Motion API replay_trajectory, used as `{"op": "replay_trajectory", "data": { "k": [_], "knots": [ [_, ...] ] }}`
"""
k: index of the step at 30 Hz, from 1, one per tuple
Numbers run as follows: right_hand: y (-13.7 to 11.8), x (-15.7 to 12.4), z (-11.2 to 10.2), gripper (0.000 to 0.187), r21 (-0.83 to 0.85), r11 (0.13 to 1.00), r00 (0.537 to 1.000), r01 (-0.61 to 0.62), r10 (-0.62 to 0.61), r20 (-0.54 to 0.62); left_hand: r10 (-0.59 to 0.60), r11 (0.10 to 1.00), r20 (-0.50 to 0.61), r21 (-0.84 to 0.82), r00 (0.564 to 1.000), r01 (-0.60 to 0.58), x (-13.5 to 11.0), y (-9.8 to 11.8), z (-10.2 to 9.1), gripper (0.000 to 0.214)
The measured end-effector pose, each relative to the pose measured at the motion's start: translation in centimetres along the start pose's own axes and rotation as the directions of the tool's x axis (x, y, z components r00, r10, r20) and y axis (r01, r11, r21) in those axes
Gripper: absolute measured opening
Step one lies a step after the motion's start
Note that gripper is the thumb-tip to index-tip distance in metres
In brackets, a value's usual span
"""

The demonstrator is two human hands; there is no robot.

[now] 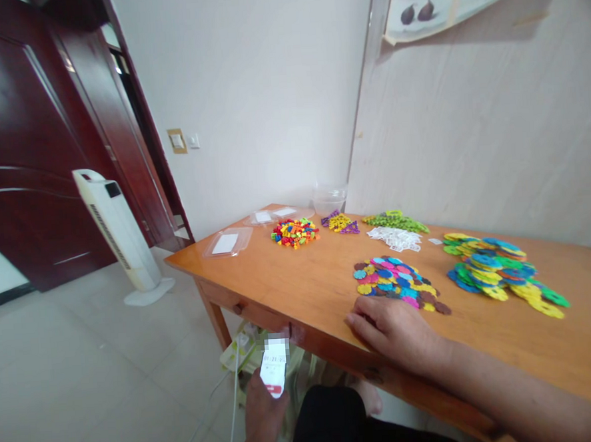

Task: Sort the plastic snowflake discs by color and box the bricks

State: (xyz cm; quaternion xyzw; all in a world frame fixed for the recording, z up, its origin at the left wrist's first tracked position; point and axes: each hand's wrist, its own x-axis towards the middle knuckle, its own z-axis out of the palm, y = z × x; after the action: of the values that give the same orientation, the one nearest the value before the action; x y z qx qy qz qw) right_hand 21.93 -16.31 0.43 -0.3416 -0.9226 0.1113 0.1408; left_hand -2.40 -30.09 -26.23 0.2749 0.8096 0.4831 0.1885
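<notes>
My left hand [264, 409] is low, below the table edge, closed round a white phone [274, 367] with its screen lit. My right hand [392, 328] rests palm down on the wooden table [289, 285] near its front edge, fingers loosely curled and holding nothing. Just beyond its knuckles lies a pile of small multicoloured flat discs [397, 281]. A larger pile of bigger discs [499, 272] in green, blue and yellow lies further right.
Further back on the table are small coloured bricks [295, 232], purple and yellow pieces [342, 223], green pieces [395, 221], white pieces [397, 238], clear plastic lids [227, 242] and a clear tub [329, 197]. A white tower fan [121, 235] and dark door stand left.
</notes>
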Motion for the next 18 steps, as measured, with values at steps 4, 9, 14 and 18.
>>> {"op": "replay_trajectory", "data": {
  "k": [4,9,14,18],
  "knots": [
    [0.1,0.0,0.2,0.031,0.031,0.999,1.0,-0.007,0.008,-0.013,0.022,0.999,-0.018,0.033,1.0,-0.021,0.7,-1.0,0.5,0.066],
    [0.1,-0.1,0.3,0.03,0.034,0.999,0.999,0.004,-0.003,-0.033,-0.029,0.999,-0.025,0.031,0.999,0.03,1.3,-0.9,1.0,0.069],
    [0.1,-0.1,0.4,0.029,0.023,1.0,0.999,-0.003,0.003,-0.035,-0.036,0.991,0.012,0.128,0.999,0.034,1.9,-0.6,1.8,0.069],
    [0.1,-0.1,0.4,0.029,0.021,1.0,1.0,-0.006,0.007,-0.027,-0.078,0.912,0.097,0.408,0.992,0.032,2.9,-1.1,2.9,0.071]
  ]
}}
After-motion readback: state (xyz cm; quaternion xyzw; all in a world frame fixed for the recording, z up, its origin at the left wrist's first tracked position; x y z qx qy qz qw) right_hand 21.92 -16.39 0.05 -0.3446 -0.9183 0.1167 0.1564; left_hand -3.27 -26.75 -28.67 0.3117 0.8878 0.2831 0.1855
